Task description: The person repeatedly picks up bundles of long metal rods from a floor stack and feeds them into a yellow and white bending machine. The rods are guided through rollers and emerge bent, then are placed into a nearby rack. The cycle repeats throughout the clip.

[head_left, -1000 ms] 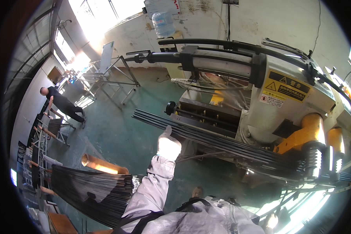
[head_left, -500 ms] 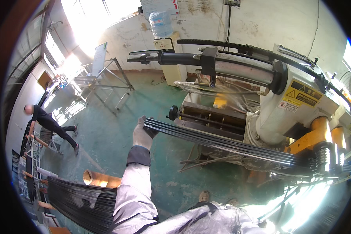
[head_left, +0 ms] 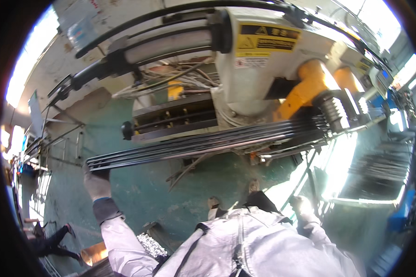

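My left hand, in a grey glove, is closed around the free left end of a bundle of long dark rods. The bundle runs rightward along the front of a large light-grey machine. Its far part passes beneath the machine's yellow-orange arm, close to a ribbed metal cylinder. My right hand is low on the right, away from the rods. It is bright and blurred, so its fingers cannot be made out.
A black-and-silver cylinder assembly juts left from the machine. Loose rods stick out below it. At right stands a rack with dark rods. A brown tube and another person are at lower left.
The view has swung right, so the machine and rods sit farther left in it. My right hand has come into view. My left hand keeps its hold on the rods.
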Tool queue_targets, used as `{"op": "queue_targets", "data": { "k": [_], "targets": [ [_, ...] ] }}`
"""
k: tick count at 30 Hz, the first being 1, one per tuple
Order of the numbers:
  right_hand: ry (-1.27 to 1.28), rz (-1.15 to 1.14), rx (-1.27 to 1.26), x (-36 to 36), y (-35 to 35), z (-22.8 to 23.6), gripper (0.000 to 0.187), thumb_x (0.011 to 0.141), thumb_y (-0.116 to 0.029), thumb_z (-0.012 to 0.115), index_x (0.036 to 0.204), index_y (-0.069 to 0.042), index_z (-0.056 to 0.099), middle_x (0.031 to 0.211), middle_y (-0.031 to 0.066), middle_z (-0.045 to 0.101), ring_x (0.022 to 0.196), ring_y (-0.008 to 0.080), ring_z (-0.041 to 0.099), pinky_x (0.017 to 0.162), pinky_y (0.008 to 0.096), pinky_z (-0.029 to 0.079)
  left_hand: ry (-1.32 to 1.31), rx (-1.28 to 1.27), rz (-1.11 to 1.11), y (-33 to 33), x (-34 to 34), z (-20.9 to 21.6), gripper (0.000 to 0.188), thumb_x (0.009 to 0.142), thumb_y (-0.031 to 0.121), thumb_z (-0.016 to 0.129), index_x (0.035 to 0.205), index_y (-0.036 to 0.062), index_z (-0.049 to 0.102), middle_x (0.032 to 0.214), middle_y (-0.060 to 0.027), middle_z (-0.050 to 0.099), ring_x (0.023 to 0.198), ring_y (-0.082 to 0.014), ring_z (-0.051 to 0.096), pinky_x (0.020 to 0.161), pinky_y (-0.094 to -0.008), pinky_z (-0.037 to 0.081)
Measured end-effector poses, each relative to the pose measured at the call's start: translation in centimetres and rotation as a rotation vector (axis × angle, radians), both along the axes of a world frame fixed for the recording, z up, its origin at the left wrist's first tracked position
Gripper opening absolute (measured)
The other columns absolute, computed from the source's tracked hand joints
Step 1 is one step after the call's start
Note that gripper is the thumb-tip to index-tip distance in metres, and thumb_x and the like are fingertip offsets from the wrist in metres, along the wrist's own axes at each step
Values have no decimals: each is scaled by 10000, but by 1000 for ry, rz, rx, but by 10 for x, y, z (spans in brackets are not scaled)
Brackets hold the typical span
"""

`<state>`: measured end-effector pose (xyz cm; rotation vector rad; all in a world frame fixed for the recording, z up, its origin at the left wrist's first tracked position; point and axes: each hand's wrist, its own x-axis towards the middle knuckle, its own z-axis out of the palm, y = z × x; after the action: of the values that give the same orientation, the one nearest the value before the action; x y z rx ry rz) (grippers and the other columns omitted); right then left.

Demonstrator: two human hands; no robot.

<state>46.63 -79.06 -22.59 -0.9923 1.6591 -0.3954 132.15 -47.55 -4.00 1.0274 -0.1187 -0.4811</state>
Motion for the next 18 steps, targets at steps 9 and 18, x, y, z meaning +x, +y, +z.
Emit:
{"op": "queue_targets", "data": {
  "k": [9, 18],
  "targets": [
    [314, 174, 205, -15, -79, -17, 442, 991, -363, 785, 1214, 14, 845, 1029, 121, 870, 898, 221, 801, 811, 403, 616, 386, -70, 501, -50, -115, -59, 750, 1173, 600, 507, 1679, 47, 477, 1634, -212, 615, 1501, -384, 596, 1315, -518, 429],
    [318, 849, -114, -108, -258, -141, 397, 1012, -281, 727, 1286, -2, 795, 1239, 169, 828, 1168, 315, 792, 1030, 420, 607, 176, 422, -267, -222, -389, -181, 402, 1125, 369, 625, 1400, 84, 688, 1380, -134, 772, 1328, -331, 700, 1152, -484, 545]
  ]
}}
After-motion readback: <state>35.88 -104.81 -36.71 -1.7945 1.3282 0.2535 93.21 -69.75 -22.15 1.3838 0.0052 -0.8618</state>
